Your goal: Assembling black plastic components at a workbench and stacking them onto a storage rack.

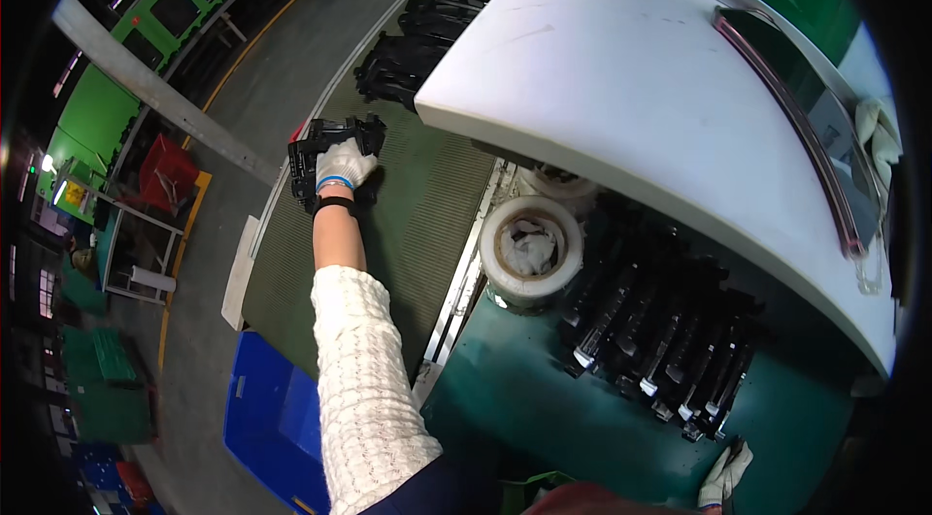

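My left hand, in a white glove with a white knitted sleeve, reaches out over a dark ribbed conveyor belt and grips a black plastic moulded part lying on it. More black parts lie in a line farther up the belt. My right hand, also gloved, shows only partly at the lower edge, close to a row of black parts standing on a green table. Whether its fingers hold anything is hidden.
A big white curved machine cover overhangs the belt and table on the right. A roll of clear film stands at the table's edge. A blue crate sits on the floor below the belt, a red crate farther left.
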The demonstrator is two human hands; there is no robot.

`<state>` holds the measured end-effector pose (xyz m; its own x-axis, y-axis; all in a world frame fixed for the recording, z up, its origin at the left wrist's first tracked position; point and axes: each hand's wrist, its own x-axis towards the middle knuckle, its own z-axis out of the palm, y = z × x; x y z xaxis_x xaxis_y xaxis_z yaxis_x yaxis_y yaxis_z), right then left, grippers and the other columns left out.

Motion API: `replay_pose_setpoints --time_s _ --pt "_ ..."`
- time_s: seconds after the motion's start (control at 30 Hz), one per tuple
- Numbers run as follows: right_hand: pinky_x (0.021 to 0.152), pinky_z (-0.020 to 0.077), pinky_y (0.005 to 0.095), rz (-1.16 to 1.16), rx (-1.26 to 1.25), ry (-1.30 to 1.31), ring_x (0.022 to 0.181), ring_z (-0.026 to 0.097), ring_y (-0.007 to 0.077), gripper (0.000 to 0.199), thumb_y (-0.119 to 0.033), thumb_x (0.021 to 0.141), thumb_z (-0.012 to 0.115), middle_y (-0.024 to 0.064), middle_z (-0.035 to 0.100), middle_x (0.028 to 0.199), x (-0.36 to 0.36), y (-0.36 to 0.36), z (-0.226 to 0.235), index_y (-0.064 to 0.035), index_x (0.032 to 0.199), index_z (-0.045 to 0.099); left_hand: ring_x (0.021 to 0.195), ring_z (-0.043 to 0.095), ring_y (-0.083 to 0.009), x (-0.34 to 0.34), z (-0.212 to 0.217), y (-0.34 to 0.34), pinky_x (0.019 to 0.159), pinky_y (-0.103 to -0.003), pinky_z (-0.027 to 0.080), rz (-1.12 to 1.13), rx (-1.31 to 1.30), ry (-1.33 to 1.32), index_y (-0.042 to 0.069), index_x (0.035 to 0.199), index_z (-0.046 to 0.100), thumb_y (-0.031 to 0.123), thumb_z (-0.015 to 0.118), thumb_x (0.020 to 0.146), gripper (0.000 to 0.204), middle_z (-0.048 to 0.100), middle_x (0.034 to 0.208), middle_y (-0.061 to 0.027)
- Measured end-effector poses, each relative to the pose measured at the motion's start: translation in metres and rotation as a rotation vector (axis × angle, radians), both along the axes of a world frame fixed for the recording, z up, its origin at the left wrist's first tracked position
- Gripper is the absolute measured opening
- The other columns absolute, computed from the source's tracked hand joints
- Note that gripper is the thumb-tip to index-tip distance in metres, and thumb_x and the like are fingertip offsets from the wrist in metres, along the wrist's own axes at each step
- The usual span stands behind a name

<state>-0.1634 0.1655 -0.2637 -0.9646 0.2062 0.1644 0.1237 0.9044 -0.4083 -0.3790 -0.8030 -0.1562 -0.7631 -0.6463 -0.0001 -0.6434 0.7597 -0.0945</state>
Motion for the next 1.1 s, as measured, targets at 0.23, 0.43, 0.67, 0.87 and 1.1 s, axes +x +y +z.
replay_pose_setpoints --time_s 0.23,0.43,0.67,0.87,1.1 --pt "0.105 0.0474 0.0410 0.027 -0.135 0.117 0.120 0.058 0.0327 0.039 -0.007 0.101 0.060 0.0194 0.056 0.127 -0.013 -0.016 -0.006 0.0025 0.139 0.053 0.119 0.066 -0.0410 0.085 0.067 0.123 0.102 -0.048 0.051 0.116 0.119 0.068 0.000 0.128 0.067 0.067 0.065 0.086 0.079 0.071 0.122 -0.0271" --pt "0.103 0.0479 0.0383 0.063 -0.163 0.004 0.115 0.060 0.0285 0.041 -0.004 0.099 0.064 0.0161 0.058 0.127 -0.014 -0.018 0.005 0.0018 0.138 0.054 0.110 0.071 -0.0389 0.218 0.097 0.213 0.101 -0.049 0.052 0.154 0.311 0.271 0.002 0.135 0.063 0.069 0.057 0.095 0.078 0.070 0.126 -0.0266" --pt "0.104 0.0490 0.0339 0.460 -0.740 0.093 0.118 0.062 0.0212 0.046 0.002 0.096 0.066 0.0111 0.061 0.134 0.037 -0.110 0.029 -0.0019 0.140 0.054 0.097 0.072 -0.0217 0.318 0.135 0.398 0.089 -0.039 0.059 0.147 1.821 0.563 0.008 0.131 0.064 0.065 0.051 0.103 0.064 0.074 0.111 -0.0102" --pt "0.101 0.0483 0.0296 0.791 -1.191 -0.232 0.120 0.059 0.0174 0.063 -0.003 0.094 0.070 0.0095 0.059 0.139 0.109 -0.209 0.126 -0.0027 0.152 0.045 0.086 0.069 -0.0153 0.320 0.109 0.532 0.075 -0.035 0.058 0.189 2.035 0.315 0.011 0.114 0.071 0.065 0.061 0.099 0.057 0.073 0.104 -0.0034" --pt "0.083 0.0494 0.0256 0.314 -1.413 0.007 0.095 0.056 0.0091 0.071 -0.004 0.093 0.071 0.0036 0.062 0.119 0.102 -0.140 0.105 -0.0038 0.157 0.039 0.082 0.067 -0.0129 0.315 0.106 0.598 0.068 -0.028 0.055 -0.333 1.936 0.054 0.008 0.113 0.071 0.048 0.068 0.098 0.043 0.071 0.096 -0.0020"
